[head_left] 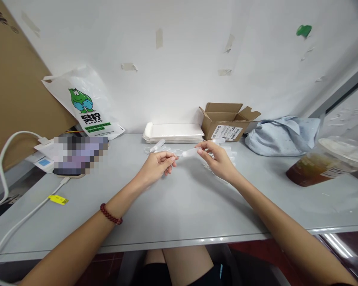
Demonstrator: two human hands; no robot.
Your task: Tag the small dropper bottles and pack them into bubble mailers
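Between my two hands, above the middle of the table, is a small translucent white tube-shaped piece (190, 153) with a thin tip or wire at its left end. My right hand (216, 157) holds the piece's right end between thumb and fingers. My left hand (160, 163) is closed in a pinch at the thin tip, its fingertips close together. Behind my left hand lie similar white pieces (159, 145) with thin loops of cord. Several more white pieces (230, 152) lie just behind my right hand, partly hidden by it.
At the wall are a stack of white envelopes (174, 132), an open cardboard box (223, 126) and a light-blue cloth bag (282, 137). A drink cup (312, 165) leans at the right. Leftward are a plastic bag (89, 105), a phone (80, 157) and a white cable (26, 218).
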